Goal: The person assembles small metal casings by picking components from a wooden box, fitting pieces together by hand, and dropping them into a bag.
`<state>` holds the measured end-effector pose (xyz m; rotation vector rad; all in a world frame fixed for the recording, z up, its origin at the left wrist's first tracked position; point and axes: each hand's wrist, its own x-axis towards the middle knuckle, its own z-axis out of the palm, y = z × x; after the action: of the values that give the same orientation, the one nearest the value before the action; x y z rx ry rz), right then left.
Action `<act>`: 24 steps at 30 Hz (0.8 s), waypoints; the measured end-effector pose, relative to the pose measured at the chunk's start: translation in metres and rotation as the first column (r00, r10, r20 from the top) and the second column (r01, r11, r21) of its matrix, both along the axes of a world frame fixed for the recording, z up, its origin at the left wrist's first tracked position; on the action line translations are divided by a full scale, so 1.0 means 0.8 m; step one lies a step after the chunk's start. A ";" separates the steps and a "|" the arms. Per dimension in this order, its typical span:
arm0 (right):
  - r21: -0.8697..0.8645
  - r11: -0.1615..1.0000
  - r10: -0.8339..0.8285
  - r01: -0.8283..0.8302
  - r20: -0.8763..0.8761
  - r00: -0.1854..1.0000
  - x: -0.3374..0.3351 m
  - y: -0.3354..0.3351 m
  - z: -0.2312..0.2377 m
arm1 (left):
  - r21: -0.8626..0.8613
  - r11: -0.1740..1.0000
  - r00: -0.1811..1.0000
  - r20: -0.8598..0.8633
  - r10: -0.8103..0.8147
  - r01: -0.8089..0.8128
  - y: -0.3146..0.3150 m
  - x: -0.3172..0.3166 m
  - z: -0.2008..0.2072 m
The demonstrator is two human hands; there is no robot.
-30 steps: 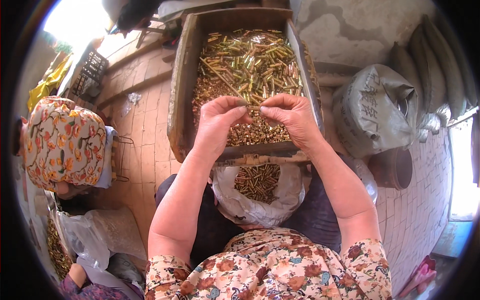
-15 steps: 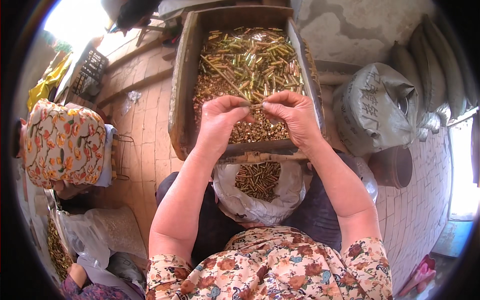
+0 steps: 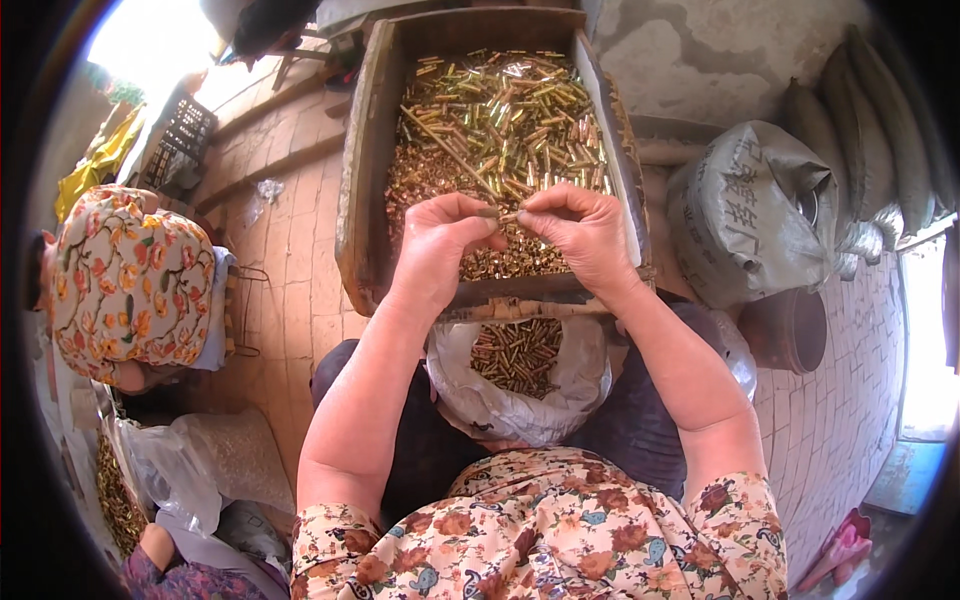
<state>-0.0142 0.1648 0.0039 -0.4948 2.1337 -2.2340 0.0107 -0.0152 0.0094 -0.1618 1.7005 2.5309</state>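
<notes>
Over the near half of a wooden tray (image 3: 362, 170) my two hands face each other, fingertips almost touching. My left hand (image 3: 440, 235) is pinched, thumb against forefinger. My right hand (image 3: 585, 235) is closed the same way. A small brass-coloured metal piece (image 3: 508, 215) seems to span the narrow gap between them; its exact shape is too small to make out. Shiny brass-coloured metal tubes (image 3: 500, 110) fill the tray's far part, with smaller coppery bits (image 3: 425, 180) at its left and under my hands. A thin stick (image 3: 440, 140) lies slantwise on the heap.
Between my knees stands an open white sack (image 3: 570, 400) holding more short metal tubes (image 3: 515, 355). To the right are a full grey sack (image 3: 740, 220) and a brown bucket (image 3: 785, 330). A person in a flowered top (image 3: 135, 285) sits at left, near a black crate (image 3: 180, 135).
My right hand has shifted very slightly left, and both hands stay pinched above the tray. The person at left has moved a little.
</notes>
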 end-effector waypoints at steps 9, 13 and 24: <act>-0.185 0.981 0.094 -0.050 0.237 0.967 0.005 0.009 0.011 | 0.165 0.982 0.995 0.020 -0.100 0.095 -0.004 0.005 0.000; -0.109 0.992 0.082 -0.067 0.140 0.987 0.005 0.015 0.014 | 0.169 0.974 0.989 0.001 -0.151 0.149 -0.003 0.009 0.003; -0.001 0.999 0.050 -0.051 -0.113 0.992 0.009 0.011 0.016 | 0.080 0.996 0.999 0.002 -0.043 0.043 0.002 0.015 0.006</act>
<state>-0.0070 0.1736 0.0167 -0.6827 2.1420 -2.2347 0.0229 -0.0134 0.0141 -0.1231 1.5802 2.5602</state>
